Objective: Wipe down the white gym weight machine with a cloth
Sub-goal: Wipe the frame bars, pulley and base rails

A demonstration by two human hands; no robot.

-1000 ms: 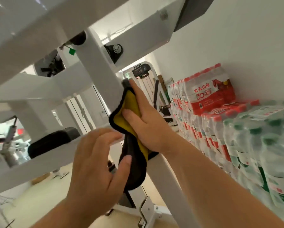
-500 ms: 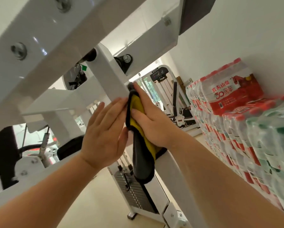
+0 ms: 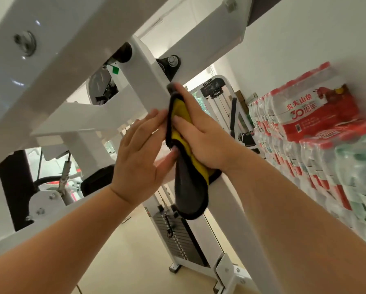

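A slanted post of the white weight machine (image 3: 148, 85) runs from upper left to lower right through the middle of the view. My right hand (image 3: 201, 136) presses a yellow and grey cloth (image 3: 188, 187) with a black hem flat against the post, fingers straight. The cloth's lower end hangs loose below my hand. My left hand (image 3: 139, 158) lies flat on the post's left side, fingers straight, with the thumb touching the cloth's edge.
Shrink-wrapped packs of water bottles (image 3: 317, 132) are stacked along the white wall on the right. A black weight stack (image 3: 177, 236) stands behind the post, near the floor. Another white machine (image 3: 216, 90) stands farther back. A thick white beam (image 3: 50, 60) crosses overhead at left.
My left hand has come up from below and now lies flat on the post beside the cloth. My right hand and the cloth have stayed at about the same spot on the post.
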